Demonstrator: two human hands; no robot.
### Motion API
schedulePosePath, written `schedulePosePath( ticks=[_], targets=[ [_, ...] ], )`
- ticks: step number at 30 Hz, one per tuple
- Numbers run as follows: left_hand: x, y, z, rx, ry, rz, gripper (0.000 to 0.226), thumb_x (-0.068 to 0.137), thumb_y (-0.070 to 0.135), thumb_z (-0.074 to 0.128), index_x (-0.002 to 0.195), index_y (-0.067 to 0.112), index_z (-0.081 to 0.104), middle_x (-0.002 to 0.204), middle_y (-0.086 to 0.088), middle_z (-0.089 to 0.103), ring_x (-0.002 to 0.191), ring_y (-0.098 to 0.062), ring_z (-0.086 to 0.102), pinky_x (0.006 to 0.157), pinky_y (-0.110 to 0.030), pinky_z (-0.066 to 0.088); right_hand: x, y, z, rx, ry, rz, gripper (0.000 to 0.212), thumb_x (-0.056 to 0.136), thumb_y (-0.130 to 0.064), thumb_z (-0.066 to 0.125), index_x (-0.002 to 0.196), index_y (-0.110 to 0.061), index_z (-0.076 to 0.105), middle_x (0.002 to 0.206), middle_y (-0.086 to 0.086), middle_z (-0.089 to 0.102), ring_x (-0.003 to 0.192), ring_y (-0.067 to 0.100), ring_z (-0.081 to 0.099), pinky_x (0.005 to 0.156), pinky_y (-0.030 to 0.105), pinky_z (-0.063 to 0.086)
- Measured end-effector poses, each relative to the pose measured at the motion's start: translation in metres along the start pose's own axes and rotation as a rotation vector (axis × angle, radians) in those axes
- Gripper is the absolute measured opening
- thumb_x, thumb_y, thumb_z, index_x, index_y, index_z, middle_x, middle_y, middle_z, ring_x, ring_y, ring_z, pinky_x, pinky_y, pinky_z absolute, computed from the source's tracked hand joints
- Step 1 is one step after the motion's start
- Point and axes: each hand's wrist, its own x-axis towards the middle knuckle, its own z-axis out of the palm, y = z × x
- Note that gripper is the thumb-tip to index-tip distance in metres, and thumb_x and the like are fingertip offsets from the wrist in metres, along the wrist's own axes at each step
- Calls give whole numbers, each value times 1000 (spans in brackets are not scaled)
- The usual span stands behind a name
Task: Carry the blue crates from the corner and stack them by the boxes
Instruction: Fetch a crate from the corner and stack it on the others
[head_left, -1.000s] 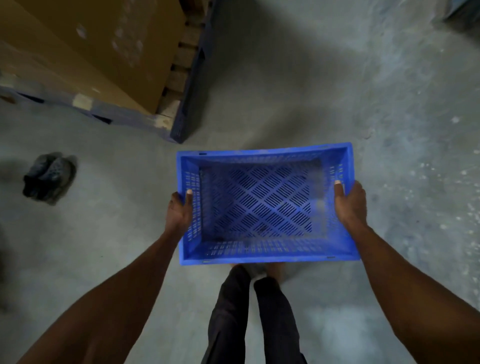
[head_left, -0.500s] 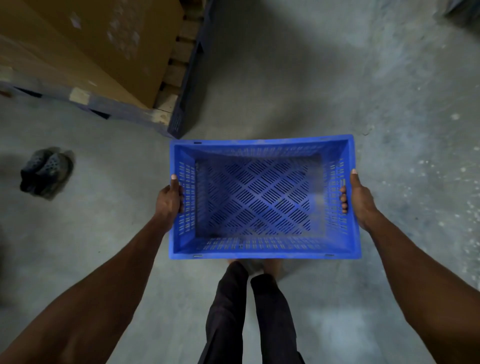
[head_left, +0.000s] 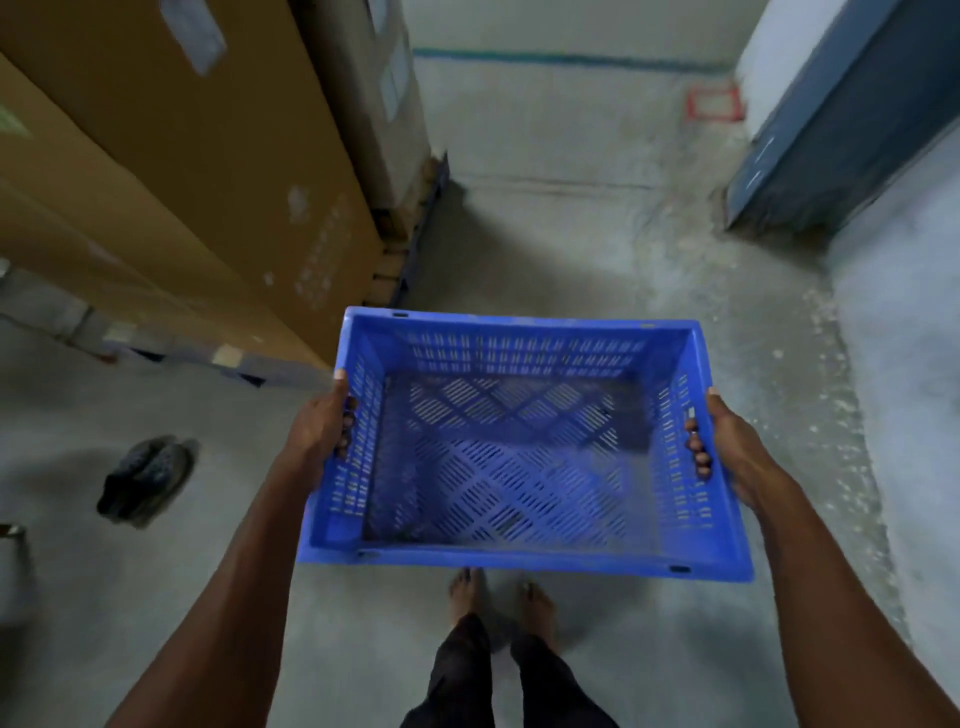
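Note:
An empty blue crate (head_left: 519, 457) with slotted walls and floor hangs in front of me above the concrete floor. My left hand (head_left: 322, 426) grips its left wall, fingers through the slots and thumb along the rim. My right hand (head_left: 727, 441) grips the right wall the same way. Tall brown cardboard boxes (head_left: 182, 156) stand on a pallet (head_left: 410, 249) to the left, just beyond the crate's far left corner.
A pair of dark shoes (head_left: 145, 478) lies on the floor at left. A blue door (head_left: 841, 135) and white wall stand at the far right. A red floor marking (head_left: 714, 103) sits ahead. My bare feet (head_left: 498, 597) show below the crate.
My view has tilted up and forward, showing more of the boxes, the door and the floor ahead. The crate stays held in both hands and now sits nearer the pallet's corner.

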Motion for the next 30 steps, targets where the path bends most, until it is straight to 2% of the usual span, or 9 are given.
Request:
schedulePosePath(
  ticks=[6,12,17,22,30],
  targets=[
    [-53,75,-10,-4,-51,90,61,94,72,43,85,14,56,61,2,41,40,-12,32,39,-23,32,-83,-37,-49,70,51,-80,59,100,-65,32,80,-12,50,58,4,39,38,14,31,38,22,29],
    [-66,122,19,79,-192,182,62,95,70,43,90,10,58,64,0,42,47,-16,32,47,-27,32,-144,-21,-86,172,207,-92,60,99,-66,33,80,-12,51,60,4,41,39,14,31,39,23,29],
    [-65,148,69,202,-376,249,59,97,68,42,83,13,57,60,1,43,44,-16,32,46,-25,30,-208,28,-105,313,388,-43,59,99,-66,33,80,-13,51,58,3,39,42,16,29,44,25,28],
    [-86,159,126,310,-648,300,60,91,74,45,84,16,57,59,2,44,43,-14,31,42,-23,30,-292,92,-113,489,570,0,57,99,-65,36,79,-14,50,61,4,41,46,17,30,45,24,29],
    [-209,156,233,502,-1026,440,56,93,72,45,81,18,56,59,2,42,42,-14,31,38,-21,30,-449,215,-107,776,899,50,58,99,-66,36,77,-13,49,60,4,42,46,17,32,46,28,30]
  ],
)
